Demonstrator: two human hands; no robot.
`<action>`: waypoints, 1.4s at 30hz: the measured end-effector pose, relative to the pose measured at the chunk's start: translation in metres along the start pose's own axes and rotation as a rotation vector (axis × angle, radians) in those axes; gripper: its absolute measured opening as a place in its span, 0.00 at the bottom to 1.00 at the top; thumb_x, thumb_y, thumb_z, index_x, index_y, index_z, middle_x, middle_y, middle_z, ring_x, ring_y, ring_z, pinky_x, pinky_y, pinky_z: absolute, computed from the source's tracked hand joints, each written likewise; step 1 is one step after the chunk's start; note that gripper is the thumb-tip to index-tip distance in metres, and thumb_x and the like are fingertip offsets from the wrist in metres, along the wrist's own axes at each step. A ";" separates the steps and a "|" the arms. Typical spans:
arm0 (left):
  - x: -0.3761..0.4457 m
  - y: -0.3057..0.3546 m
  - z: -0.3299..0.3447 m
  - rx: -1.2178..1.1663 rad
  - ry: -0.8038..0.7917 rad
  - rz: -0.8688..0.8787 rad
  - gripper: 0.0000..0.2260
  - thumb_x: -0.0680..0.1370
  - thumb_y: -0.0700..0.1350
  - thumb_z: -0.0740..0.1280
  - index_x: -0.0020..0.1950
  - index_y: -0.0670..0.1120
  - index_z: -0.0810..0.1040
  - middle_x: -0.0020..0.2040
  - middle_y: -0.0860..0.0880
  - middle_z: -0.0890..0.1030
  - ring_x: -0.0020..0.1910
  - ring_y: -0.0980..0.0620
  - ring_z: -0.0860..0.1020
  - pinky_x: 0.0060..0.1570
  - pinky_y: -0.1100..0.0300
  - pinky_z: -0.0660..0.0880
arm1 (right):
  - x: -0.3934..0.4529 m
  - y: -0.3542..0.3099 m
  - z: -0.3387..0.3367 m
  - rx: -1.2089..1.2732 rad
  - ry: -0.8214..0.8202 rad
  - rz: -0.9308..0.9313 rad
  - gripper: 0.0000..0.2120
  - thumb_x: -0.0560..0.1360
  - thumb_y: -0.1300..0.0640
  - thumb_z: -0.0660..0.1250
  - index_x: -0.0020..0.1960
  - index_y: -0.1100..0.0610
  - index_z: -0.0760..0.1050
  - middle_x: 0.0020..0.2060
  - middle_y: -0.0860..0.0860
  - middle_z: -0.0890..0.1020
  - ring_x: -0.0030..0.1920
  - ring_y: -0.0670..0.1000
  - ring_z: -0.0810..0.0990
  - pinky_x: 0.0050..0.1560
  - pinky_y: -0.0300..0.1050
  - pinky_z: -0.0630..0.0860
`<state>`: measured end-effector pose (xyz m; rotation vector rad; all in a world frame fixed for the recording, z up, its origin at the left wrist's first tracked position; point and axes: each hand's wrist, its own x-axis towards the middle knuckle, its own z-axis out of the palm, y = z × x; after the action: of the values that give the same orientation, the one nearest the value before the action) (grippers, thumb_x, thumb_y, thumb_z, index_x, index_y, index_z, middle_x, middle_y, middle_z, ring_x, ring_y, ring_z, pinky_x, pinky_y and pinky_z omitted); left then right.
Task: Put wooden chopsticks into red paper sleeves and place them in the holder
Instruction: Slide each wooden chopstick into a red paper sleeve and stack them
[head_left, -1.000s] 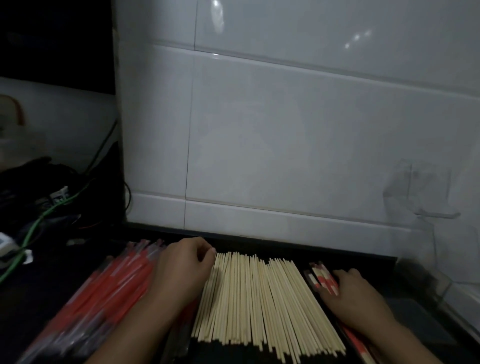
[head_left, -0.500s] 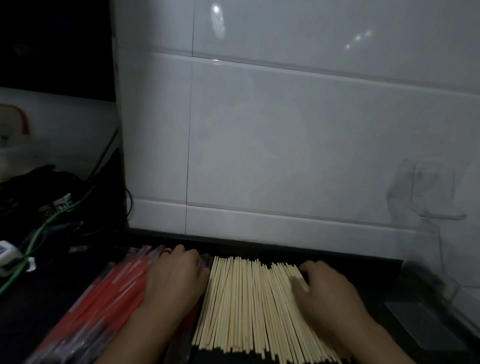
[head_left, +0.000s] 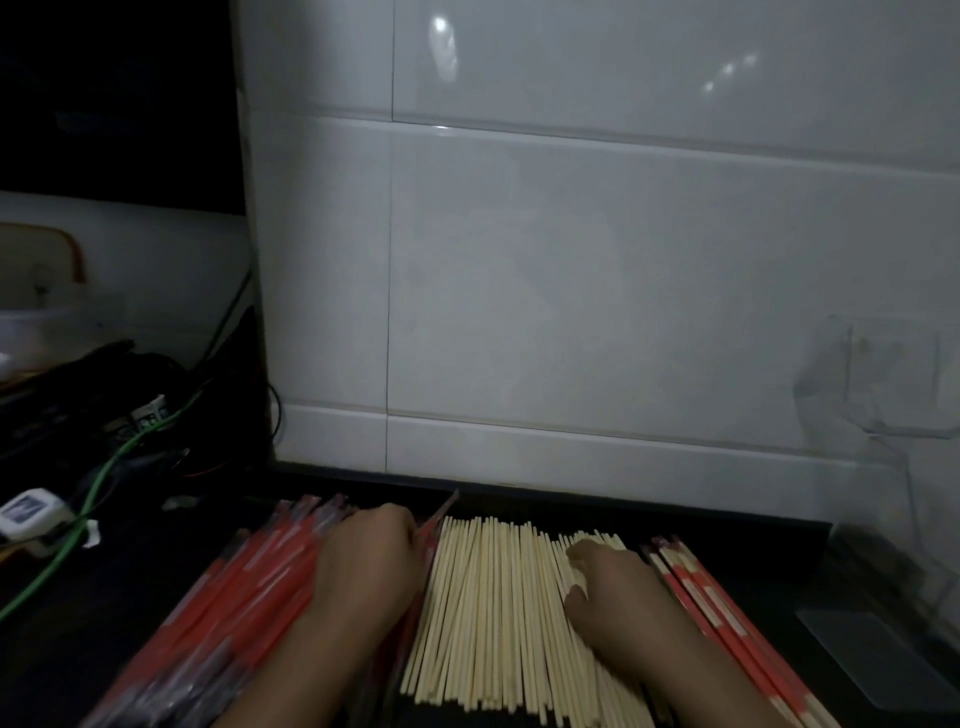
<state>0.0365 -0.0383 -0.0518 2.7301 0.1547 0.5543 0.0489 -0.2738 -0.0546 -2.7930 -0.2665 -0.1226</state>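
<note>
My right hand (head_left: 618, 597) lies on the right side of the spread of pale, thin wooden chopsticks (head_left: 493, 613) in the lower middle of the frame, its grip curled with thumb and fingertips pinching at a few sticks near their far ends; my left hand (head_left: 369, 566) sits just left of that spread, its grip closed on one flat red paper sleeve (head_left: 436, 519) whose far tip pokes up toward the wall. The sticks run lengthwise away from me, near end to far end, and the sleeve lies almost parallel to them, touching the spread's left edge, so I judge the next move to be a short sideways carry by the right hand to meet the sleeve's mouth (which I cannot make out here). More red sleeves lie in a clear-wrapped heap (head_left: 234, 613) at lower left, and a few filled red-and-white ones (head_left: 727, 608) at lower right. All rest on a dark desk (head_left: 597, 512) against a white tiled wall (head_left: 571, 286); a clear plastic holder (head_left: 878, 654) shows faintly at the right edge, a green cable (head_left: 98, 499) at the left.
</note>
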 end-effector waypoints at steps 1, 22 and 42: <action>0.000 0.001 -0.004 -0.049 0.017 -0.005 0.10 0.79 0.54 0.63 0.45 0.53 0.81 0.42 0.54 0.83 0.41 0.56 0.80 0.41 0.59 0.76 | 0.000 0.001 -0.001 0.054 -0.003 0.005 0.18 0.77 0.56 0.60 0.66 0.51 0.73 0.56 0.48 0.81 0.51 0.45 0.78 0.51 0.39 0.74; -0.008 0.029 -0.020 -0.640 0.086 0.174 0.12 0.81 0.53 0.62 0.39 0.53 0.76 0.33 0.53 0.79 0.31 0.58 0.76 0.34 0.56 0.72 | 0.017 -0.068 -0.054 1.252 0.408 -0.095 0.11 0.81 0.60 0.62 0.43 0.61 0.79 0.28 0.52 0.78 0.25 0.47 0.72 0.24 0.35 0.67; -0.008 0.038 -0.022 -1.049 0.018 0.090 0.10 0.81 0.39 0.64 0.46 0.49 0.83 0.35 0.48 0.83 0.34 0.55 0.79 0.37 0.61 0.75 | 0.030 -0.070 -0.074 1.229 0.657 -0.162 0.11 0.81 0.57 0.61 0.45 0.60 0.79 0.27 0.53 0.77 0.28 0.47 0.74 0.29 0.38 0.71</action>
<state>0.0217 -0.0682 -0.0226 1.7121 -0.2076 0.4868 0.0603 -0.2287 0.0404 -1.4119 -0.2639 -0.6412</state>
